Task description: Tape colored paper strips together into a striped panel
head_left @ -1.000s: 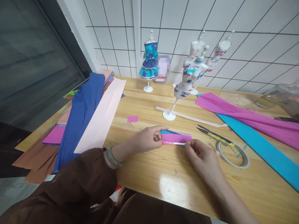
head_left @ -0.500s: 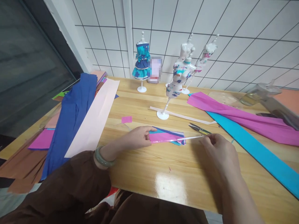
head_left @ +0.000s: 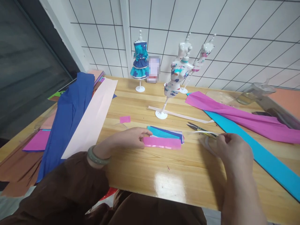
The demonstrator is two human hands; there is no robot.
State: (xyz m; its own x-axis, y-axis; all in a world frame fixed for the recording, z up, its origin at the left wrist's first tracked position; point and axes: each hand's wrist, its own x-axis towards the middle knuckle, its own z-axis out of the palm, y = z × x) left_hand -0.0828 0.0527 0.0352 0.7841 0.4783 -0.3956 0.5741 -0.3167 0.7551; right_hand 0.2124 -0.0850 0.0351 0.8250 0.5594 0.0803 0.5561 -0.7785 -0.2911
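My left hand [head_left: 130,138] rests on the wooden table [head_left: 178,178], fingers closed on the left end of a pink paper piece [head_left: 162,142]. That piece lies in front of a small stack of teal, blue and white pieces [head_left: 167,132]. My right hand [head_left: 231,150] is off to the right, pinching a thin white strip [head_left: 203,132] that stretches left from its fingers. It hovers over a tape roll [head_left: 207,142], close to the scissors [head_left: 199,128].
Three small mannequins stand at the back: one in a blue dress [head_left: 140,61], two paint-spattered [head_left: 174,78]. Long blue [head_left: 70,112] and pale pink [head_left: 93,112] sheets lie left; magenta [head_left: 239,115] and teal [head_left: 257,153] sheets lie right. A glass jar [head_left: 257,92] lies on its side at the right.
My right hand has pulled the thin white strip off the pink piece and moved right, over the tape roll. My left hand stays on the pink piece's left end.
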